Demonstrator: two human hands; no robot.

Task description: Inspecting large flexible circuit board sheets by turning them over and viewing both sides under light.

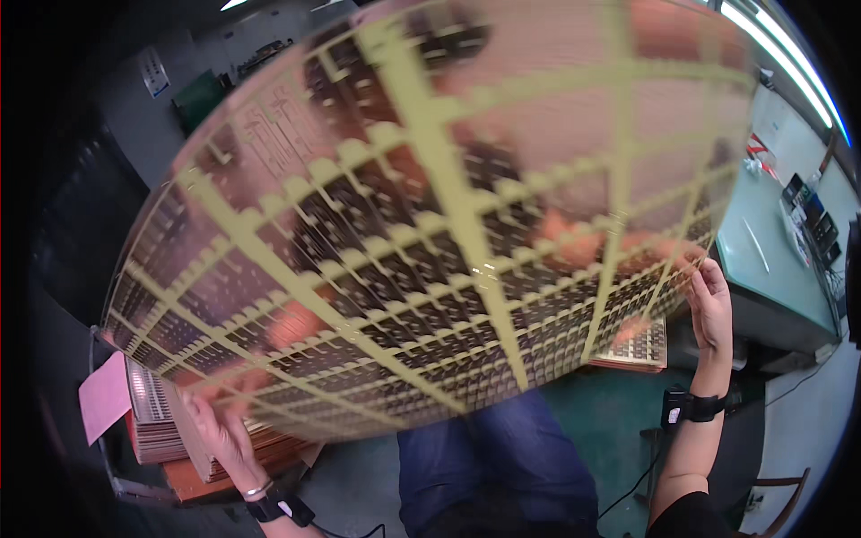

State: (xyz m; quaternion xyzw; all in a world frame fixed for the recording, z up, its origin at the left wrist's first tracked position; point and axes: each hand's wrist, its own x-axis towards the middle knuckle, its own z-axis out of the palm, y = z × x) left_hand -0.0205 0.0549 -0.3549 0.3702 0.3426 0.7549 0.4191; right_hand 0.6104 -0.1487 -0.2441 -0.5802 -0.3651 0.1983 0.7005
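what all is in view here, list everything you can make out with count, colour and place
panel: 1, coppery with yellow-green bands, held up across the middle
sheet stacks: at least 2, brownish, lower left
pink sheet: 1, pink, far left
right stack: 1, brownish, partly hidden below the panel
table: 1, green, right
dark items: several, black, along the table's far side, too small to name
tube lights: 2, white, upper right
poster: 1, pale, upper left wall
floor: 1, green, below
wristbands: 2, black, one per wrist
jeans: 1 pair, blue, bottom centre
left hand: 1, bare, gripping the panel's lower left edge
right hand: 1, bare, gripping its right edge
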